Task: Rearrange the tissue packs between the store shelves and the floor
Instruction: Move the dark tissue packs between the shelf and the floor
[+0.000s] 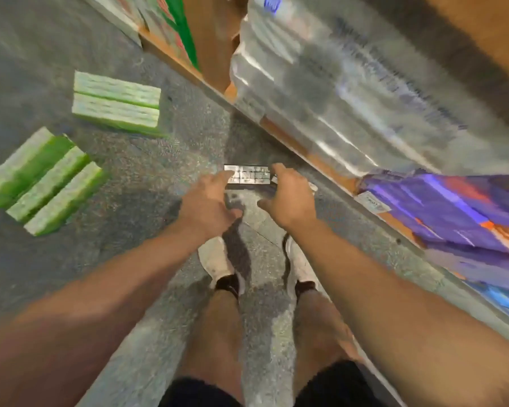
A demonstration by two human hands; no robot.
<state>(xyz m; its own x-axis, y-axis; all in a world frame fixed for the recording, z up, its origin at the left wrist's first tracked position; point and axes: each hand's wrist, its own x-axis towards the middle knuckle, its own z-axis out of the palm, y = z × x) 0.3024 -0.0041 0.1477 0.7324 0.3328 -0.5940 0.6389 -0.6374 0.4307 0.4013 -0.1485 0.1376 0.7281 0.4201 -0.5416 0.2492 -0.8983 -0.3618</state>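
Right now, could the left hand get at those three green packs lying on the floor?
Probably yes. The left hand is at the silver pack, and only bare floor lies between it and the three green packs, though it might need a stretch sideways.

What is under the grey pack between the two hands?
Grey speckled floor shows all around the grey pack. Left hand and right hand flank it and cover its ends. Whether it rests on the floor or is lifted cannot be told.
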